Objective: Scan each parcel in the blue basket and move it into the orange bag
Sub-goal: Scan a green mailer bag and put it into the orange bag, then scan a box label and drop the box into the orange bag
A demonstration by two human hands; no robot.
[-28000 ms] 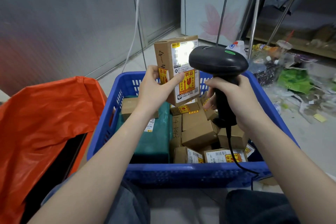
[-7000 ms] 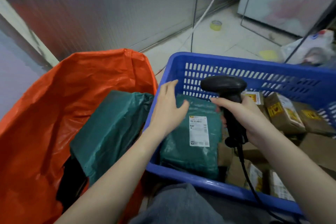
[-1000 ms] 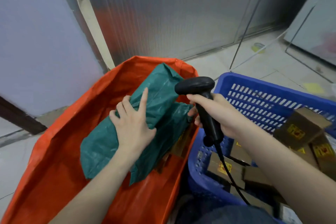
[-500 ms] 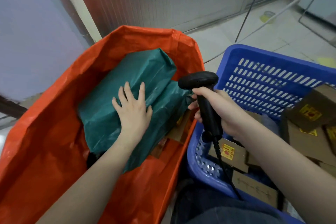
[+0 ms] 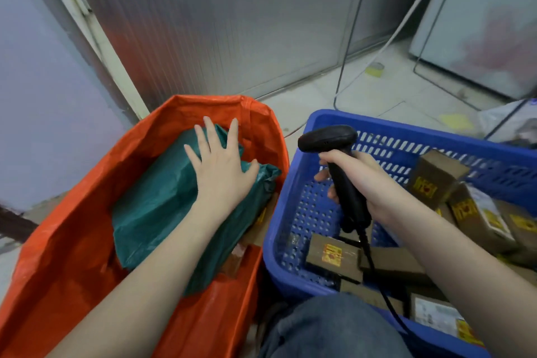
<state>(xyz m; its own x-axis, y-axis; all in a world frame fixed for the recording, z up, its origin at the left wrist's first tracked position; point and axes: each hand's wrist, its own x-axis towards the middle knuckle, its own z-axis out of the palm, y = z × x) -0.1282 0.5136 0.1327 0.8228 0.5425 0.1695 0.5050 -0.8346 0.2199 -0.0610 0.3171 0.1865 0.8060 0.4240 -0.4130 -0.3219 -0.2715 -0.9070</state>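
The orange bag (image 5: 72,229) stands open on the left. Green plastic-wrapped parcels (image 5: 157,206) lie inside it. My left hand (image 5: 220,171) hovers over or rests on the top green parcel with fingers spread straight. On the right is the blue basket (image 5: 293,212) with several brown cardboard parcels (image 5: 331,253) bearing yellow stickers. My right hand (image 5: 363,180) grips the handle of the black barcode scanner (image 5: 334,148) above the basket's left side; its cable runs down toward my lap.
A corrugated metal wall and a white door frame stand behind the bag. A thin metal rod and a white cable cross the tiled floor behind the basket. A roll of tape (image 5: 374,69) lies on the floor. My knee (image 5: 334,328) is between bag and basket.
My left hand has let go of the green parcel, which settled deeper in the orange bag, and its fingers have spread. The view has swung right, showing more of the basket.
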